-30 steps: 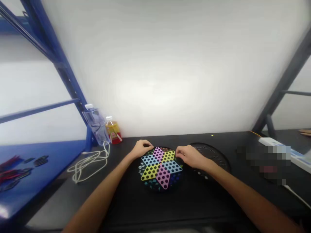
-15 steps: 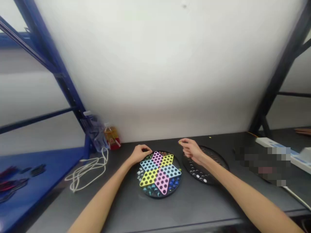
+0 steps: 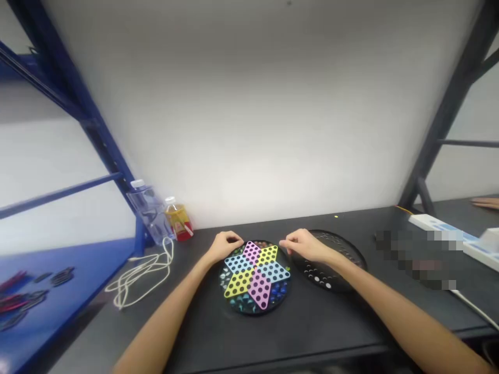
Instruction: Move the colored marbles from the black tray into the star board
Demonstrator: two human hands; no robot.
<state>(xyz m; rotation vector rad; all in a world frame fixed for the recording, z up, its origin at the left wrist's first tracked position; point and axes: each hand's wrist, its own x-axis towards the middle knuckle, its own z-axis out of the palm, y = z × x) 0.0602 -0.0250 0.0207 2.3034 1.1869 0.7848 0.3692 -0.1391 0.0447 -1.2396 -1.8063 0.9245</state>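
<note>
A round black Chinese checkers board (image 3: 255, 312) lies on the dark table, topped by a pink, yellow and blue star full of holes. Around the star sit white marbles (image 3: 225, 279), teal marbles (image 3: 242, 303) and blue marbles (image 3: 278, 292). My left hand (image 3: 224, 246) is closed at the board's upper left rim, thumb and finger touching the edge. Close to the upper right rim is my right hand (image 3: 303, 245), its fingertips pinched; whatever they hold is hidden. Its wrist crosses above a second round black disc (image 3: 353, 254) with rows of holes and white dots.
A white cable (image 3: 142, 275) lies coiled at left, before a clear jug (image 3: 150, 213) and a red-and-yellow bottle (image 3: 179, 221). A white power strip (image 3: 448, 236) lies at right. A small yellow bit (image 3: 336, 216) rests near the wall. Blue shelf posts (image 3: 105, 140) stand at left.
My right hand has come down and slightly left, towards the board's upper right rim. The small yellow marble seen at its fingertips earlier no longer shows. My left hand stays at the rim.
</note>
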